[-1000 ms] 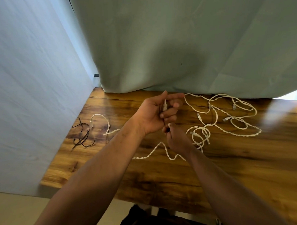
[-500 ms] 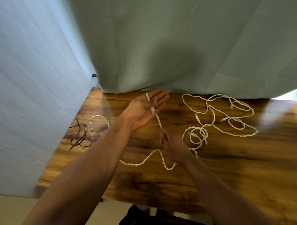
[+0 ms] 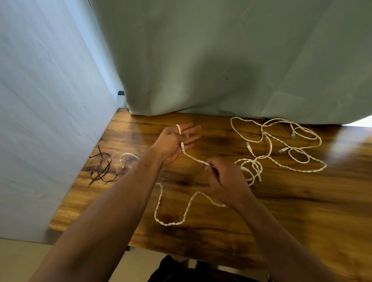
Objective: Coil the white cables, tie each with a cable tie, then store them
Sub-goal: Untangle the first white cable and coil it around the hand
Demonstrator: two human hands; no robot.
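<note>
My left hand is held palm up above the wooden table, fingers straight. A white braided cable loops over its edge, and the thumb pins the plug end against the palm. The cable runs taut to my right hand, which pinches it between thumb and fingers. Its slack snakes across the table in front of my arms. Several more white cables lie tangled at the back right, with a small loose coil beside my right hand.
Black cable ties lie near the table's left edge, next to a short curved white cable. A grey-green curtain hangs at the back and a pale wall stands on the left. The table's front edge is close to me.
My left hand opened from a grip on the plug and now has the cable looped over it. My right hand drew the cable rightward, pulling it taut.
</note>
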